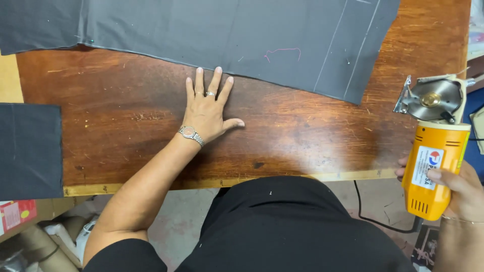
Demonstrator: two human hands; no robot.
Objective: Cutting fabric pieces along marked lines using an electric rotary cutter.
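Observation:
My left hand (206, 108) lies flat on the brown wooden table (126, 131), fingers spread, fingertips just at the cut edge of a large dark grey fabric sheet (242, 35). It wears a ring and a wristwatch. The fabric carries chalk lines and a small pink thread mark. My right hand (466, 191) grips a yellow electric rotary fabric cutter (436, 161) at the table's right end, its round steel blade (433, 98) pointing away from me, clear of the fabric.
A second dark fabric piece (27, 148) hangs over the table's left edge. A black power cord (375, 219) runs down below the table's front edge. Cardboard tubes and boxes (30, 236) sit on the floor at lower left.

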